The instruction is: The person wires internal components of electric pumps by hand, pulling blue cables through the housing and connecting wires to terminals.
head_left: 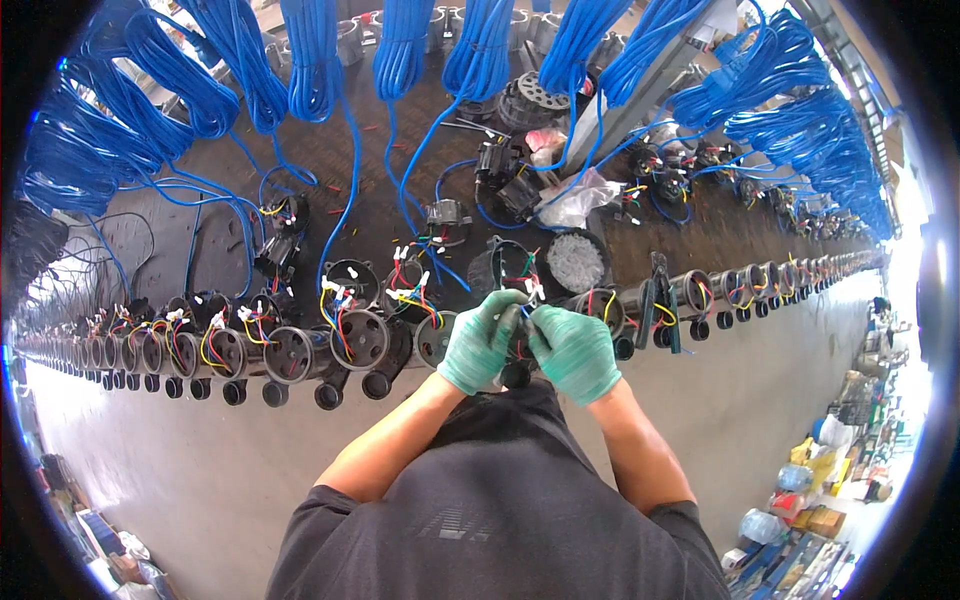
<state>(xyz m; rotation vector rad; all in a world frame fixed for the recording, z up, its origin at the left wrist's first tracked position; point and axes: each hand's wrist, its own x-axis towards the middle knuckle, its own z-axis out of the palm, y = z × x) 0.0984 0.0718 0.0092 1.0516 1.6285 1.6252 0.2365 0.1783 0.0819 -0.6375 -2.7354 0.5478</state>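
My left hand (480, 342) and my right hand (577, 350), both in green knit gloves, meet at the near edge of the bench. Fingertips of each are pinched on thin wires (534, 291), some with white connector ends; the left fingers partly hide them. Right behind the hands stands a round black housing (494, 270) with red and green wires. To its right is a round black container (577, 262) of small whitish pieces. Pliers with dark handles (660, 305) rest on the bench edge, right of my right hand.
A row of round grey motor housings (289, 355) with coloured wires lines the bench's front edge. Coiled blue cables (315, 65) hang above, their ends trailing across the dark bench top (330, 190). Black motor parts (505, 180) and a plastic bag (582, 200) lie further back.
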